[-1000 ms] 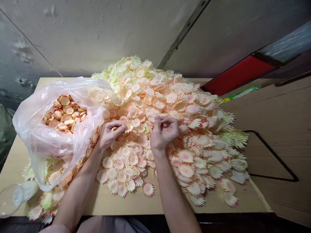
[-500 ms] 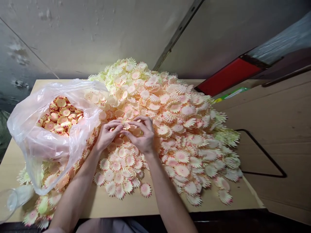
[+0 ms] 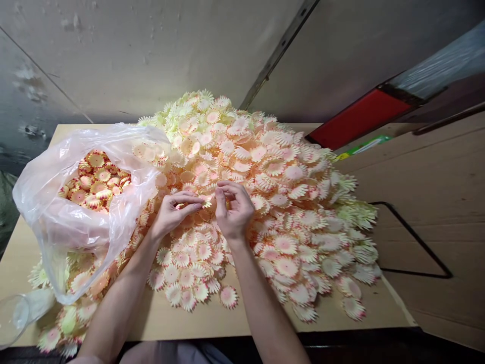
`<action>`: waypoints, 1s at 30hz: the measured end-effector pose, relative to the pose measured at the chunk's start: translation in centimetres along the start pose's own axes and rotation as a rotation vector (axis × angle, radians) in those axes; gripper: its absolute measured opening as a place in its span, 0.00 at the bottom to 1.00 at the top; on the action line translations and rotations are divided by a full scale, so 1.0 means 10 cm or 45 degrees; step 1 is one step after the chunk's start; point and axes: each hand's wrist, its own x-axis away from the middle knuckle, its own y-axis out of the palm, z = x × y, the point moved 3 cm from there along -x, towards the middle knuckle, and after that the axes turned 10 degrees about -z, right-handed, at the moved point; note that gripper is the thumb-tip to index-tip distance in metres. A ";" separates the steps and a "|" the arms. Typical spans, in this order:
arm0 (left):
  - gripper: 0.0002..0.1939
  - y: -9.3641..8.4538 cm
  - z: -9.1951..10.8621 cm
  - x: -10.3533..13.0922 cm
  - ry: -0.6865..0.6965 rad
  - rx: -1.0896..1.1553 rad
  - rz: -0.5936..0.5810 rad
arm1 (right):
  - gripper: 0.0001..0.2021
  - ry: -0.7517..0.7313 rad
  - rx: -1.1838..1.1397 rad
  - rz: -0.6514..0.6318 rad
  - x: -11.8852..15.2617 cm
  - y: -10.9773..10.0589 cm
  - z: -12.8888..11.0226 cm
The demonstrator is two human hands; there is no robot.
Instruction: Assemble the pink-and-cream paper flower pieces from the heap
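My left hand (image 3: 174,212) is closed, thumb and forefinger pinching a small pale artificial flower (image 3: 206,203) with pinkish colouring. Just to its right, my right hand (image 3: 235,210) has its fingers curled and its thumb close to the forefinger tip; whatever it may hold is too small to see. Both hands hover over a large pile of pale cream and pink petal discs (image 3: 286,212) with fringed edges. Below the hands lies a lower spread of the same discs (image 3: 187,278).
On the left an open clear plastic bag (image 3: 49,202) holds smaller, curled flower pieces with red tips (image 3: 101,174). A clear plastic cup (image 3: 17,318) lies at the front left of the wooden table (image 3: 197,328). Cardboard (image 3: 435,202) and a bent black metal bar (image 3: 420,240) stand on the right.
My right hand has moved away from my left, to the right, and its fingers have curled in. The left hand keeps its pinch, its fingertips slightly farther right.
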 end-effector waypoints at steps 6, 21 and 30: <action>0.09 0.04 0.01 0.00 -0.003 0.059 -0.061 | 0.10 0.179 -0.079 0.164 0.02 0.03 0.03; 0.17 0.05 0.01 0.05 -0.150 0.444 -0.107 | 0.15 0.309 -0.137 0.382 0.05 0.10 -0.02; 0.17 0.02 -0.12 0.06 -0.200 0.841 0.019 | 0.21 0.348 0.009 0.399 -0.28 -0.40 -0.11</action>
